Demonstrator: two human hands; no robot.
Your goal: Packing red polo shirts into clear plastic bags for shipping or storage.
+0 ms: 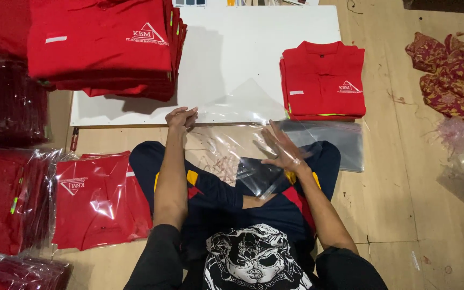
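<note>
I sit cross-legged on a wooden floor. My left hand [181, 117] pinches the far edge of a clear plastic bag [226, 145] at the front edge of a white board [243, 59]. My right hand [281, 147] lies flat with spread fingers on the same bag, pressing it over my knee. A folded red shirt [323, 80] rests on the board's right end, an arm's reach past my right hand.
A tall stack of folded red shirts [103, 48] stands at the board's left. Bagged red shirts [100, 198] lie at my left, with more bagged piles [6, 198] beyond. A sheaf of empty clear bags [334, 142] lies right, and a patterned cloth [449, 75] further right.
</note>
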